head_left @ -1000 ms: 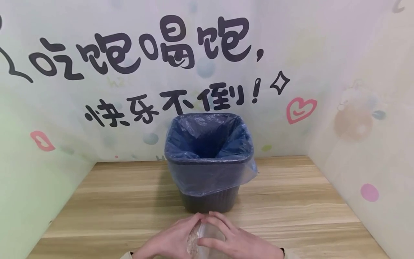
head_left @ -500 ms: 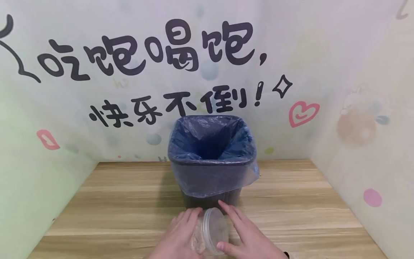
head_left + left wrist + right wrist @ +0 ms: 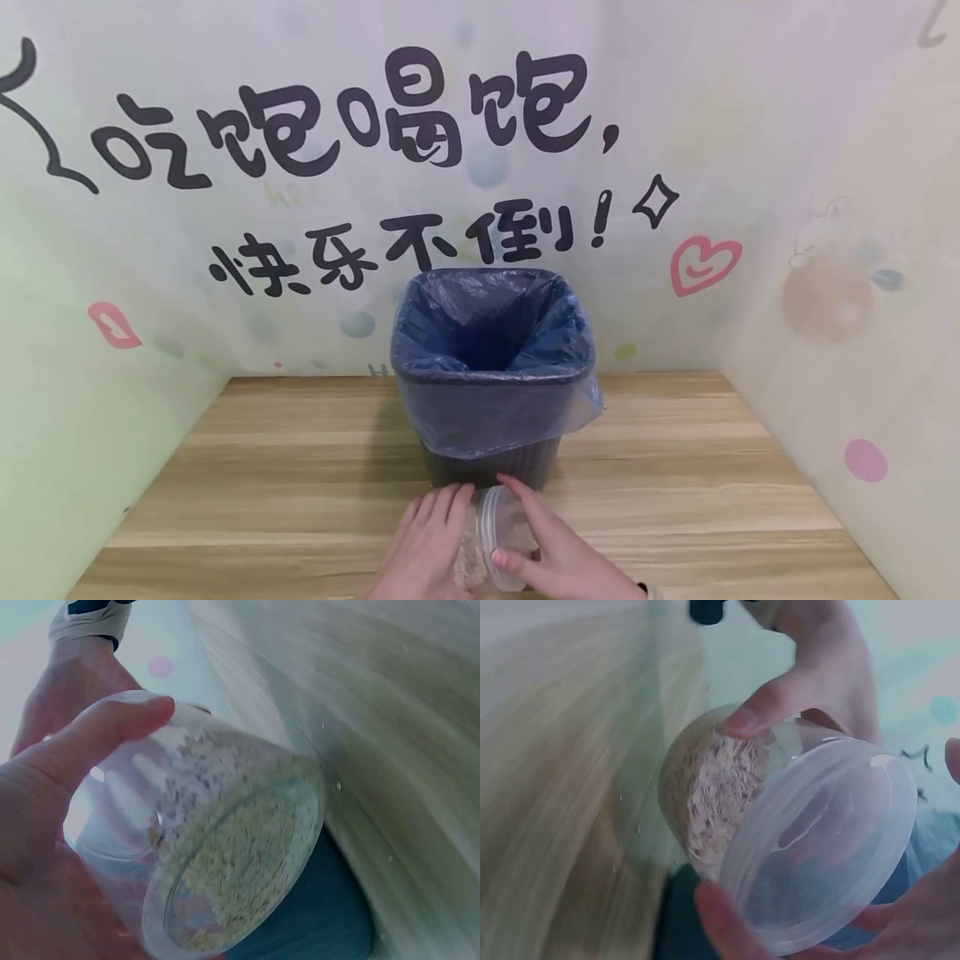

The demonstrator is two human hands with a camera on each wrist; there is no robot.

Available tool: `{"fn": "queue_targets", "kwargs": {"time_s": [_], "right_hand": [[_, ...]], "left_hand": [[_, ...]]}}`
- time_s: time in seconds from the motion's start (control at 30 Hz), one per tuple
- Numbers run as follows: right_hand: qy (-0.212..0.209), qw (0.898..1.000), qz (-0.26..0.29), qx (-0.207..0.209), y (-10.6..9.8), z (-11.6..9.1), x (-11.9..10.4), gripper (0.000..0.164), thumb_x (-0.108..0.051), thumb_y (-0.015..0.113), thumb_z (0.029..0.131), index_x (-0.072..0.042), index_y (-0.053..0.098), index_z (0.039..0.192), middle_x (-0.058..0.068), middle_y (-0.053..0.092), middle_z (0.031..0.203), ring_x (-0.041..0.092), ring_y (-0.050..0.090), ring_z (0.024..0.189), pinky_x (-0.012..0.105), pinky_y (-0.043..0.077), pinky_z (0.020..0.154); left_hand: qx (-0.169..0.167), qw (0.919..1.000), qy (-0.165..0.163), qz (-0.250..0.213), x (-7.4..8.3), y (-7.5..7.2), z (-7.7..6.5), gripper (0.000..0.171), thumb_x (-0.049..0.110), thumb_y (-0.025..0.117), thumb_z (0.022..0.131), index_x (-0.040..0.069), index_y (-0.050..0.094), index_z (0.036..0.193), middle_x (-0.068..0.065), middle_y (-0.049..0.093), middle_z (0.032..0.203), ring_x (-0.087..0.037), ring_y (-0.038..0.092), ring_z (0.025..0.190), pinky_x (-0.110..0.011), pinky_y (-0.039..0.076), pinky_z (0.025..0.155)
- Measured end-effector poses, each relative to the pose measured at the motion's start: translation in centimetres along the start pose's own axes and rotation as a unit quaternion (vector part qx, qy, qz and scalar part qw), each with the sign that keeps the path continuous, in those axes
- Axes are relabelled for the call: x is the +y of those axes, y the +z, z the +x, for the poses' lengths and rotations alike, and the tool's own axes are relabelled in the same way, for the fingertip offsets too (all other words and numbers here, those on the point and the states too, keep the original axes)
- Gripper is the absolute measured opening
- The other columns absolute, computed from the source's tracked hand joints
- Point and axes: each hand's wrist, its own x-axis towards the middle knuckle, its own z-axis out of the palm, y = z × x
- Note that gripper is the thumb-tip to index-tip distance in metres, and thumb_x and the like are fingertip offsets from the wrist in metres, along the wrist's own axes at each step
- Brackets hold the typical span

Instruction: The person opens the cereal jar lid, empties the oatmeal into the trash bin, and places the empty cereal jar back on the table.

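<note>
A clear plastic jar (image 3: 470, 546), part filled with pale flaky bits, lies tilted on its side between the hands, low in the head view. Its translucent screw lid (image 3: 829, 851) faces right. My left hand (image 3: 427, 537) grips the jar's body, with the thumb (image 3: 135, 720) across its wall in the left wrist view. My right hand (image 3: 558, 546) holds the lid, its thumb (image 3: 510, 558) against the near side and its index finger at the far rim. The jar's base (image 3: 240, 862) shows flakes pressed behind it. The lid looks on the jar.
Just beyond the hands stands a dark trash can (image 3: 487, 467) lined with a translucent blue bag (image 3: 487, 417). The wood-grain tabletop (image 3: 675, 483) runs back to a printed wall (image 3: 315, 333), with side walls left and right.
Half a second ago the right fingers were spread wider from the lid; now they sit closer around it. The jar has shifted slightly right and both hands moved with it.
</note>
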Motion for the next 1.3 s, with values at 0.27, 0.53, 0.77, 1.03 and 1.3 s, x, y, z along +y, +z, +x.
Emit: {"fn": "queue_targets", "kwargs": {"time_s": [0.27,0.53,0.77,1.03,1.3], "right_hand": [[-0.123,0.975,-0.178,0.057,0.8,-0.2,-0.3,0.075,-0.049,0.074,0.081,-0.024,0.04,0.144,0.011,0.032,0.146,0.029,0.05,0.119,0.038,0.053,0.077],[-0.316,0.914,-0.251,0.041,-0.4,0.3,-0.7,0.064,-0.055,0.06,0.089,-0.018,0.049,0.141,0.013,0.04,0.144,0.025,0.041,0.13,0.035,0.043,0.099],[-0.4,0.859,-0.318,0.017,-0.5,0.6,-1.2,0.045,-0.038,0.048,0.099,-0.019,0.053,0.14,0.016,0.039,0.146,0.028,0.039,0.133,0.035,0.034,0.107],[-0.248,0.935,-0.232,-0.098,-0.4,-0.4,-2.5,0.051,-0.039,0.047,0.101,-0.026,0.035,0.149,-0.005,0.035,0.152,0.012,0.034,0.136,0.033,0.036,0.105],[-0.406,0.847,-0.336,-0.066,0.1,0.2,-2.4,0.045,-0.031,0.041,0.103,-0.015,0.042,0.145,-0.002,0.035,0.151,0.017,0.028,0.14,0.03,0.025,0.112]], "left_hand": [[-0.113,0.9777,-0.02,-0.176,-0.7,-0.3,0.3,0.092,0.056,0.084,0.063,-0.001,0.049,0.126,-0.011,0.058,0.117,-0.024,0.057,0.104,-0.042,0.051,0.082],[-0.192,0.899,0.012,-0.393,-3.0,-1.3,0.2,0.088,0.047,0.079,0.077,0.015,0.035,0.146,-0.003,0.046,0.141,-0.018,0.045,0.126,-0.036,0.04,0.103],[-0.253,0.8515,0.077,-0.453,-4.1,-1.9,0.4,0.079,0.037,0.07,0.087,0.022,0.027,0.151,0.002,0.039,0.148,-0.015,0.04,0.131,-0.033,0.037,0.105],[-0.3,0.8291,0.166,-0.442,-5.2,-2.0,0.7,0.075,0.035,0.062,0.093,0.004,0.024,0.15,-0.007,0.035,0.151,-0.016,0.035,0.134,-0.03,0.036,0.106],[-0.327,0.7988,0.216,-0.456,-5.3,-1.9,1.3,0.069,0.028,0.056,0.097,0.004,0.019,0.15,-0.008,0.034,0.152,-0.014,0.037,0.133,-0.029,0.036,0.106]]}}
